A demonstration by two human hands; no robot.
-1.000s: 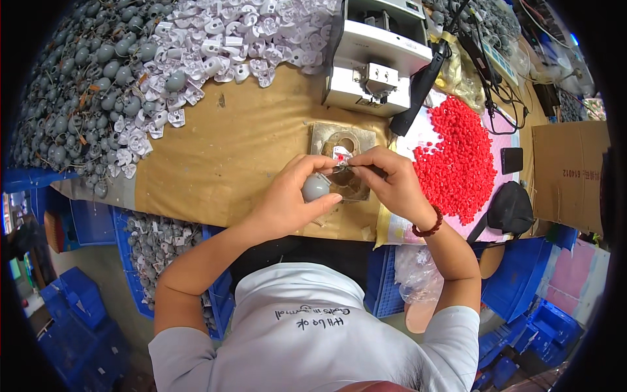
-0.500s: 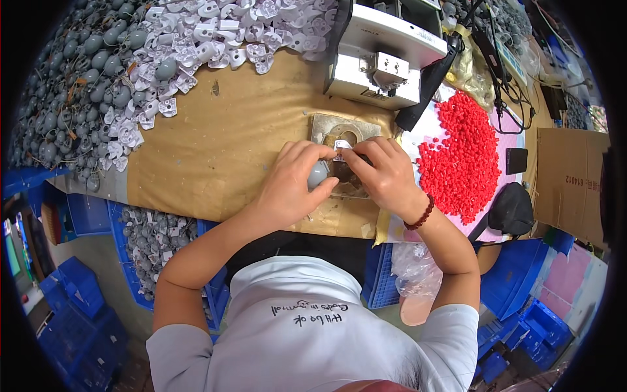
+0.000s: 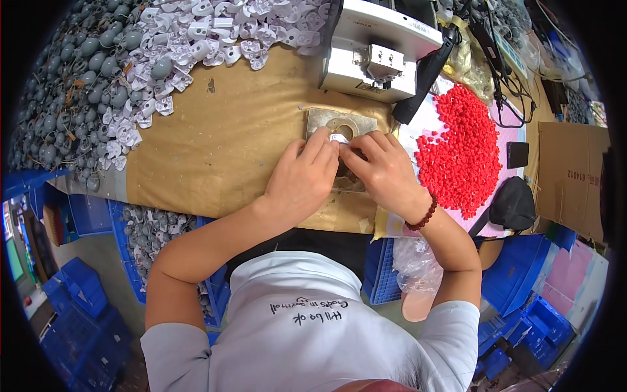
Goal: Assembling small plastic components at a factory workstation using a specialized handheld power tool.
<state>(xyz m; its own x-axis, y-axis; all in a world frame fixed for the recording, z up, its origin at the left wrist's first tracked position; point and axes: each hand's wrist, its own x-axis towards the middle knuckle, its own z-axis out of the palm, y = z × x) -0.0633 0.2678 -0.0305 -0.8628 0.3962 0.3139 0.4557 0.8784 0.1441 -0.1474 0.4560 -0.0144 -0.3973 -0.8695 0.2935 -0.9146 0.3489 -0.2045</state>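
Observation:
My left hand (image 3: 304, 172) and my right hand (image 3: 386, 171) meet fingertip to fingertip over a worn metal fixture plate (image 3: 317, 120) with a rounded recess. Between their tips shows a small white plastic piece (image 3: 339, 138), pinched from both sides. The left fingers are closed, their backs turned up, and they hide whatever lies under them. On the right, thumb and forefinger are pressed together at the white piece, with the other fingers curled. A dark red bead bracelet (image 3: 424, 214) circles my right wrist.
White plastic pieces (image 3: 215, 32) and grey round parts with wires (image 3: 91, 68) are heaped at the left. A white machine (image 3: 372, 72) stands behind the plate. Small red parts (image 3: 460, 157) lie to the right, near a black cap-like item (image 3: 513, 208) and a cardboard box (image 3: 575, 176).
My left hand has turned over so its fingers now cover the grey round part that showed in it before. Both hands stay at the plate, still at the white piece.

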